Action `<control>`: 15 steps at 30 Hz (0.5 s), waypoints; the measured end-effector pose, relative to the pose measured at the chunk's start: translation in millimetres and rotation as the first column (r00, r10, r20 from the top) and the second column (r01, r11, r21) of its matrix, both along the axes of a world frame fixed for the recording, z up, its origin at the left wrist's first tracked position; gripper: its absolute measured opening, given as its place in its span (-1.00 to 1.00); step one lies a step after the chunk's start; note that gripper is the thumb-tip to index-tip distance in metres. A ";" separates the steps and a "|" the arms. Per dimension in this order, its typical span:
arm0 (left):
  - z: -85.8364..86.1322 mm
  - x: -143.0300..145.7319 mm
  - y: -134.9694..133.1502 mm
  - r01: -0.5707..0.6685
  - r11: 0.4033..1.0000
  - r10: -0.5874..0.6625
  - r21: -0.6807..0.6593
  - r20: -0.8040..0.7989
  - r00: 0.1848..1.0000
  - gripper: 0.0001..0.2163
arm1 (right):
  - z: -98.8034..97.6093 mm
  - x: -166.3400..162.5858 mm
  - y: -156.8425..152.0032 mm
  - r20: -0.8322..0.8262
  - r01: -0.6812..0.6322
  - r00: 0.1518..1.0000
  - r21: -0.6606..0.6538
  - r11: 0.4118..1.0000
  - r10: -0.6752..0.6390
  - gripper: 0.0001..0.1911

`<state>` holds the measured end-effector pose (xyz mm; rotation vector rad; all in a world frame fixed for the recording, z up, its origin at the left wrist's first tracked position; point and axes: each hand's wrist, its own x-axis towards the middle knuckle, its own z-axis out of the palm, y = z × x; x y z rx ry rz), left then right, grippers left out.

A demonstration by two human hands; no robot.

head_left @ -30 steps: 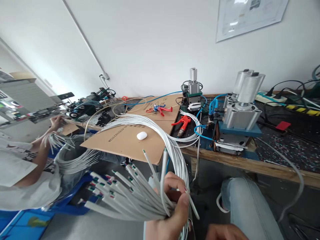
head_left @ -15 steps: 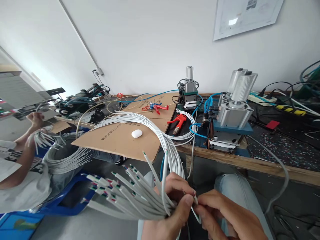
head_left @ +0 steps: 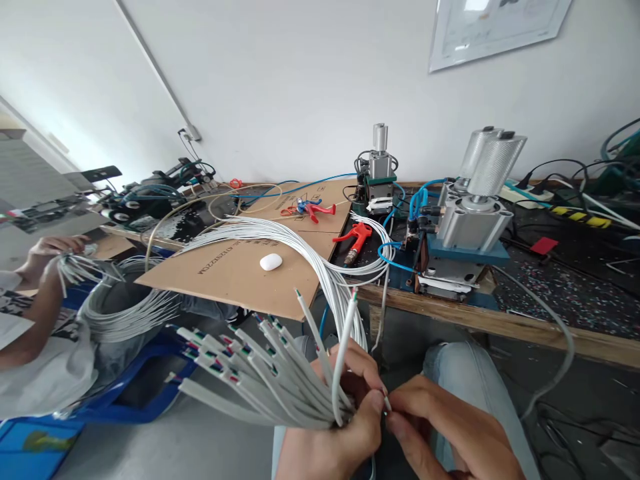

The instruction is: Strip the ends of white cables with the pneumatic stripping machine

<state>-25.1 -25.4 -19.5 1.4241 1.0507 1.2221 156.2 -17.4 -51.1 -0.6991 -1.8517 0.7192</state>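
Observation:
My left hand [head_left: 340,427] grips a thick bundle of white flat cables [head_left: 260,380] whose stripped ends fan out to the left, showing red, green and dark cores. The bundle loops up over the cardboard sheet [head_left: 245,273] on the bench and back down. My right hand [head_left: 445,433] pinches the end of one white cable [head_left: 386,403] right beside the left thumb. One cable end [head_left: 350,313] sticks up above the fist.
On the wooden bench [head_left: 500,327] stand a pneumatic press [head_left: 470,207] with blue hoses, a smaller machine [head_left: 377,177], a red air gun [head_left: 356,239] and a white oval object [head_left: 271,262]. At the left a co-worker's hand [head_left: 47,250] holds another cable bundle above blue crates [head_left: 115,407].
My right hand rose from the bottom edge and closed on a single cable end next to the left hand. The upright cable end now stands higher. The co-worker's hand dropped lower.

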 end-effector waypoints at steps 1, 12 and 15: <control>-0.4 0.0 0.9 0.005 1.000 -0.005 0.015 -0.022 1.000 -0.90 | -1.6 0.1 -0.2 0.011 -0.003 1.000 -0.008 1.000 0.003 -0.87; 15.5 12.5 10.2 -0.020 0.995 0.047 0.101 -0.272 0.961 -0.92 | 7.0 -3.0 -4.7 0.102 0.103 0.990 -0.034 0.994 -0.099 -0.78; 19.3 10.3 12.1 0.019 0.995 0.020 0.099 -0.375 0.927 -0.92 | 5.8 3.2 -1.6 0.165 0.067 0.984 -0.016 0.998 -0.063 -0.80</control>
